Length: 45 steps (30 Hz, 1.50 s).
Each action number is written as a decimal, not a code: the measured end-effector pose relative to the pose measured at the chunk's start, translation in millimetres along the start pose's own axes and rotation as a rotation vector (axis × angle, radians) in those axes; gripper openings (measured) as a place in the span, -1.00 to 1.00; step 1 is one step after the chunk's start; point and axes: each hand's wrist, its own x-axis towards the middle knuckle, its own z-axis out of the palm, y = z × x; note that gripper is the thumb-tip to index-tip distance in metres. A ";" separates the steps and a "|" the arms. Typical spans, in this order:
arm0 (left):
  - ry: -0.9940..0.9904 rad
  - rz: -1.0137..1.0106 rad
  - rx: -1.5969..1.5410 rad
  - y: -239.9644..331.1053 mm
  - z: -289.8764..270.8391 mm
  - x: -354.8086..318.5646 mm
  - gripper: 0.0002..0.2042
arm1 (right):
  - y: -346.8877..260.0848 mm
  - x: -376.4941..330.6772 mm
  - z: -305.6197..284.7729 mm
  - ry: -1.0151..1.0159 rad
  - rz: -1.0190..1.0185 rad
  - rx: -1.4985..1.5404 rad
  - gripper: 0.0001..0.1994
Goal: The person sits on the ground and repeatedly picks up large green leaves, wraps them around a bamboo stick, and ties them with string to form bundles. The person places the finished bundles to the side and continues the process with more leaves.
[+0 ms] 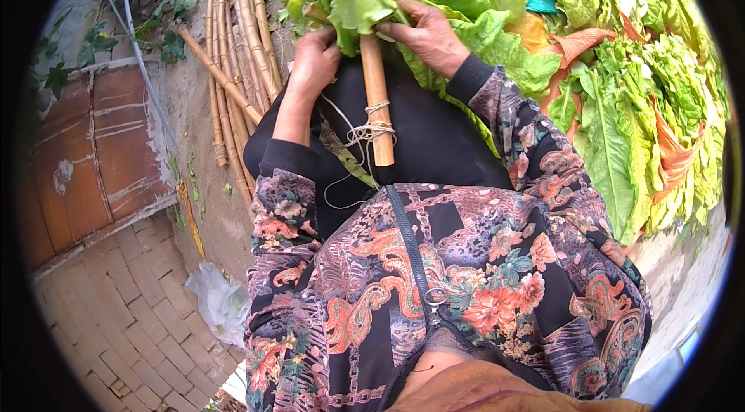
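Observation:
A pale brown bamboo pole point(375, 102) lies over my lap, its near end toward my waist. Thin white string point(371, 131) is wound around that end, and loose loops trail to its left. Green leaves point(358, 5) cover the pole farther up. My left hand point(314, 63) is closed just left of the pole, at the foot of the leaves; what its fingers pinch is hidden. To the pole's right, my right hand point(431, 39) grips a leaf by its stem end between thumb and fingers.
Big heaps of broad green leaves point(613, 133) lie ahead and to the right, with reddish-orange cloth point(582, 43) among them. Several bamboo poles point(244, 16) lie at the left. Beyond them are a rusty metal panel point(93, 156), brick paving point(124, 319) and a clear plastic bag point(219, 299).

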 end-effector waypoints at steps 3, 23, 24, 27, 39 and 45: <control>0.052 -0.045 0.349 -7.3 -26.2 -15.7 -0.87 | -12.6 -23.4 -6.5 -0.039 -0.106 -0.947 -0.48; -0.006 -0.073 0.123 146.9 43.3 -84.3 -0.88 | 115.1 -258.6 -288.7 0.817 0.737 -1.097 -0.76; -0.010 -0.055 0.131 146.3 44.0 -83.0 -0.88 | 126.0 -271.1 -300.3 0.676 0.979 -1.113 -0.70; -0.015 -0.039 0.167 146.6 44.9 -82.5 -0.88 | 169.8 -283.9 -281.4 0.767 0.607 -1.178 -0.54; -0.042 0.001 0.252 154.4 42.3 -83.0 -0.87 | 95.7 -268.3 -285.6 0.628 0.811 -1.516 -0.60; -0.061 0.050 0.249 152.0 43.5 -74.3 -0.88 | 127.3 -321.0 -361.3 0.510 1.117 -1.660 -0.67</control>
